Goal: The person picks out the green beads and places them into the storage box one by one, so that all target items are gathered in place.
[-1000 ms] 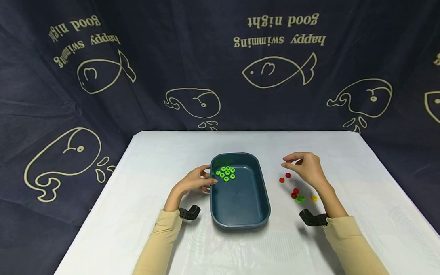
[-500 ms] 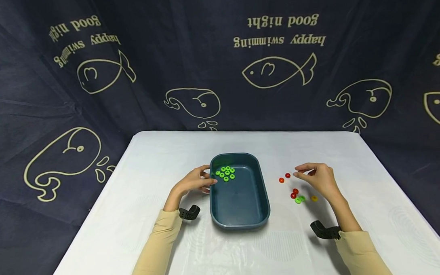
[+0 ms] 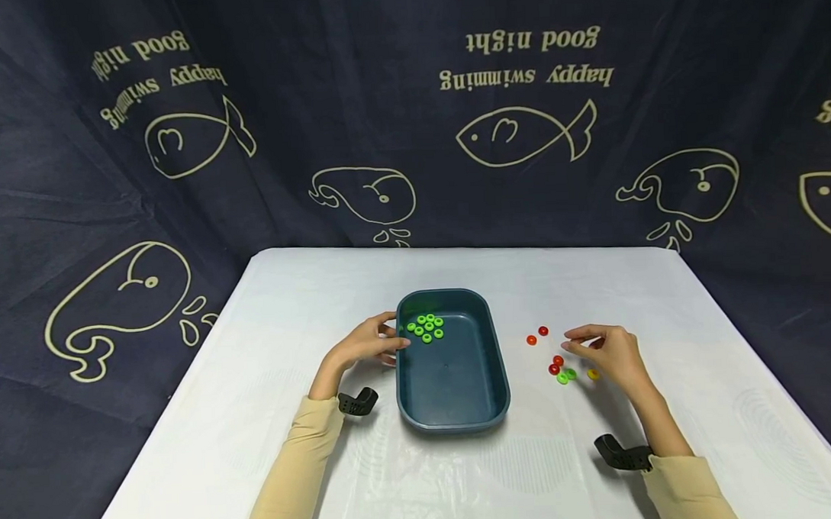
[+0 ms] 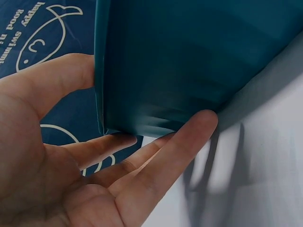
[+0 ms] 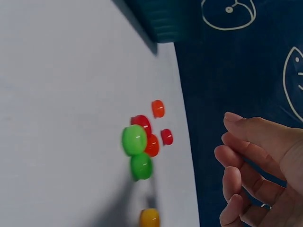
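My left hand (image 3: 366,341) holds the left wall of a dark teal plastic bin (image 3: 455,399). In the left wrist view the thumb (image 4: 71,71) hooks over the rim, with the fingers along the outer wall. Several small green ring-shaped beads (image 3: 429,326) lie inside the bin, near its far left corner. Over the table to the right, my right hand (image 3: 614,352) hovers with fingers loosely bent and nothing visible between them. Nearest to it are red beads (image 3: 559,361), two green beads (image 3: 562,378) and a yellow bead (image 3: 593,374).
A red bead (image 3: 543,331) and an orange-red bead (image 3: 531,339) sit between the bin and the right hand. White cloth covers the table (image 3: 307,294). Behind it hangs a dark curtain (image 3: 411,122) with fish and whale drawings.
My right hand has moved right and toward the near side, away from the two farther reddish beads. My left hand and the bin stay where they were.
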Available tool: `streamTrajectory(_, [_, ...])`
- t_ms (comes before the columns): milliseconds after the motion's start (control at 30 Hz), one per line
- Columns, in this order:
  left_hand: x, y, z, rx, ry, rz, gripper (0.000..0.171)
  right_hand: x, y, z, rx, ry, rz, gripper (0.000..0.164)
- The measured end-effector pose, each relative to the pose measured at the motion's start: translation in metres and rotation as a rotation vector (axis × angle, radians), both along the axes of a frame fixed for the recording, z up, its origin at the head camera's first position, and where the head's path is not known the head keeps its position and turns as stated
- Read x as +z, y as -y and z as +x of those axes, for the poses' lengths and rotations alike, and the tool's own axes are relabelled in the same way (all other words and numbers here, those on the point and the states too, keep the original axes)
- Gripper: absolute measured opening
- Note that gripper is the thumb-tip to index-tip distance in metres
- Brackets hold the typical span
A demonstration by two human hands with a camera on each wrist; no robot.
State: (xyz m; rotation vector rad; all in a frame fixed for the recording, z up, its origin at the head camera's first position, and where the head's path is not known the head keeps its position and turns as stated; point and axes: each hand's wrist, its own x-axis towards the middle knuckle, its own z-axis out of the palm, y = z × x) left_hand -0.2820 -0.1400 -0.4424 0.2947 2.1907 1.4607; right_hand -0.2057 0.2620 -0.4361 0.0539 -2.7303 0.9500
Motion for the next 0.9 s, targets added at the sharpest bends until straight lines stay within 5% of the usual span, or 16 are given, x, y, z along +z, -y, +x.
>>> streamTrajectory(267, [-0.001,0.001,-0.001,-0.004,-0.002,0.003,0.075,-0.012,-0.003,0.008,0.003,0.067,-0.033,0.017])
streamTrajectory(900, [0.000,0.000,0.000,-0.009,0.013,0.013,0.075,-0.038,-0.017,0.019,0.079,0.065,0.012,0.017])
